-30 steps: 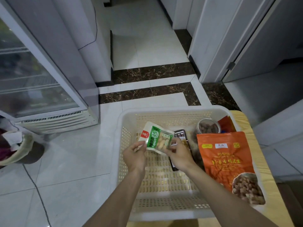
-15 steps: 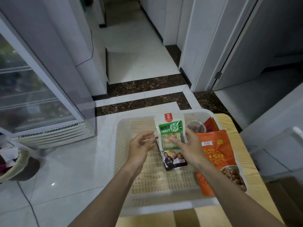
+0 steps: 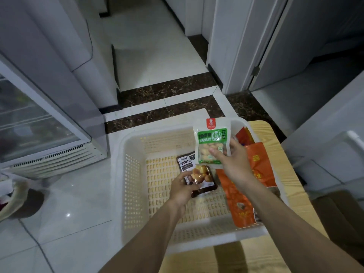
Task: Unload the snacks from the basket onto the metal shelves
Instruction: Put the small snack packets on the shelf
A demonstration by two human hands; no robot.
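While my right hand pinches the peanut pack upright over the far right of the basket, my left hand is the one on the chestnut pack, fingers curled round its near-left corner. That pack lies flat mid-basket, long axis running away from me, leaning left. Orange bag just right of it. Probably a straight lift next. Shelves not in view.

The left half of the white perforated plastic basket lies open, while a dark chestnut packet and orange foil bags crowd its middle and right.
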